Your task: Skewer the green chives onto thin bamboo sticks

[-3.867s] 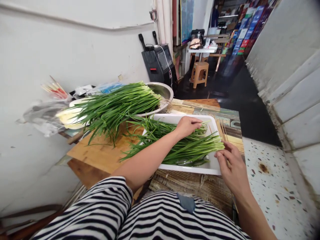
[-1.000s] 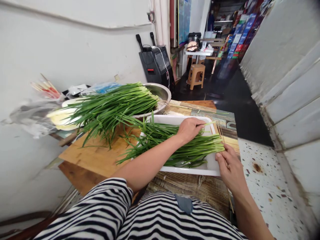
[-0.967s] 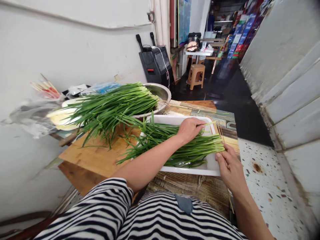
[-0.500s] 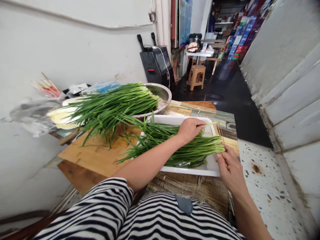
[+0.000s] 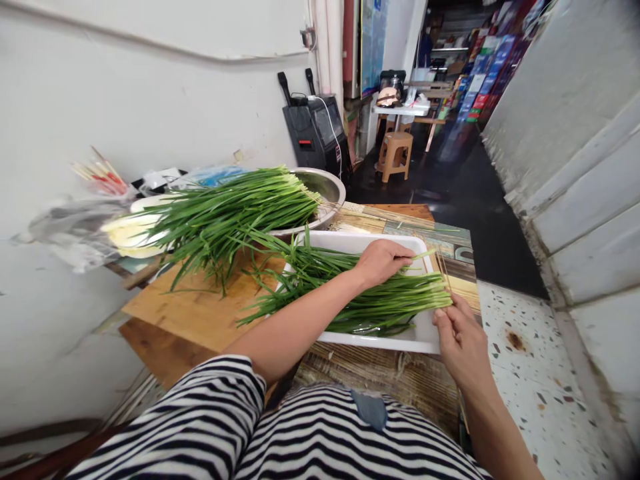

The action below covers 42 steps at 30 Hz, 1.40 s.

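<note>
A bunch of garlic chives (image 5: 385, 303) lies in a white rectangular tray (image 5: 383, 341), pale cut ends to the right and green leaves to the left. My left hand (image 5: 384, 261) reaches across the tray from the left, its fingers pinched round a few chive stems whose pale ends stick out past the fingertips. At the tray's right end, my right hand (image 5: 465, 337) is closed with thumb and fingers at the pale ends of the bunch. Thin brown dry strands (image 5: 443, 267) stand by those ends, above my right hand. The hidden undersides of the fingers do not show.
A larger pile of garlic chives (image 5: 240, 207) rests on a metal basin (image 5: 336, 193) behind the tray and hangs over a wooden board (image 5: 180, 310). Plastic bags (image 5: 70, 230) lie at the left by the wall. Beyond stand a black speaker (image 5: 315, 133) and a brown stool (image 5: 396, 157).
The view has shifted slightly. Both hands keep nearly the same place on the chives; the stems in my left hand have tilted a little downward.
</note>
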Each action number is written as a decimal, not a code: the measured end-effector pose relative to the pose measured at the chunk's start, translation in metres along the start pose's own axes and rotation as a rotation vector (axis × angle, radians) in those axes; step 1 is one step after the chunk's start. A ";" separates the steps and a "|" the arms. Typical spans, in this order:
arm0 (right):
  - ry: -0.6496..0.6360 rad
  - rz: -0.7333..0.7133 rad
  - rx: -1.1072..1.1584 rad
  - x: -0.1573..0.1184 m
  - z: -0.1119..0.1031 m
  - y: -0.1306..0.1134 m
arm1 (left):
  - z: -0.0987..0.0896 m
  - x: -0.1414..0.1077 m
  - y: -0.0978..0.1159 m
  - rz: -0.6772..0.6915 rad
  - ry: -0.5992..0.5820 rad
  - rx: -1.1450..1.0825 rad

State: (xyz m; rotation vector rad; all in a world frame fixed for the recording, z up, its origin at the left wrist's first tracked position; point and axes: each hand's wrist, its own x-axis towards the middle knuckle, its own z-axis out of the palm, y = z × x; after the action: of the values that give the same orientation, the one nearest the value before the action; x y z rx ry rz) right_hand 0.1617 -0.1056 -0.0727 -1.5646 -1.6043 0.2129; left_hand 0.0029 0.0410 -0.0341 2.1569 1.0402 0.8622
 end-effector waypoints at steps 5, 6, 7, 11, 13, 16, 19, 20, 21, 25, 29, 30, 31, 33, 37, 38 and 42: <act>0.013 0.004 0.000 0.002 0.001 0.000 | -0.002 -0.005 0.008 0.024 -0.093 -0.008; 0.016 0.008 -0.002 0.002 0.001 0.000 | -0.003 -0.005 0.010 0.046 -0.127 -0.011; 0.020 0.012 -0.008 0.002 0.000 0.000 | -0.005 -0.005 0.012 0.068 -0.167 -0.020; 0.019 0.001 -0.040 0.003 -0.001 -0.002 | -0.021 -0.002 0.010 0.055 -0.209 -0.045; 0.020 -0.005 -0.048 0.004 -0.001 -0.002 | -0.031 0.000 0.007 0.049 -0.118 0.007; 0.029 0.001 -0.050 0.004 0.000 0.000 | -0.045 0.001 0.007 0.170 -0.171 0.076; 0.031 0.003 -0.048 0.004 0.000 0.001 | -0.050 0.001 0.006 0.195 -0.246 0.201; 0.030 0.003 -0.046 0.003 0.000 0.001 | -0.050 0.001 0.005 0.146 -0.212 0.249; 0.030 0.001 -0.043 0.003 0.000 0.001 | -0.049 0.002 0.003 0.088 -0.170 0.277; 0.052 -0.038 -0.069 0.000 0.000 -0.003 | -0.045 0.004 -0.005 -0.079 -0.204 0.223; 0.046 -0.110 -0.071 -0.002 -0.005 -0.009 | -0.049 0.003 -0.005 -0.141 -0.376 0.177; 0.033 -0.125 -0.058 -0.002 -0.007 -0.010 | -0.050 0.002 -0.004 -0.153 -0.433 0.180; 0.021 -0.140 -0.044 -0.002 -0.009 -0.010 | -0.050 0.002 -0.003 -0.168 -0.493 0.197; 0.006 -0.177 -0.025 -0.002 -0.012 -0.011 | -0.050 0.003 0.000 -0.221 -0.620 0.256; 0.003 -0.209 -0.009 -0.002 -0.014 -0.011 | -0.042 0.007 -0.002 -0.342 -0.760 0.297; 0.001 -0.203 -0.005 -0.002 -0.014 -0.011 | -0.039 0.009 -0.004 -0.346 -0.766 0.296; -0.010 -0.174 0.008 -0.003 -0.015 -0.012 | -0.026 0.013 -0.011 -0.288 -0.750 0.334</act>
State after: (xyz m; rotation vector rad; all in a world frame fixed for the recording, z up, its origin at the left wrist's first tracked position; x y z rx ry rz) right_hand 0.1621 -0.1165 -0.0570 -1.4108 -1.7353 0.1326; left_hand -0.0154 0.0639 -0.0223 2.2190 1.0835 -0.2756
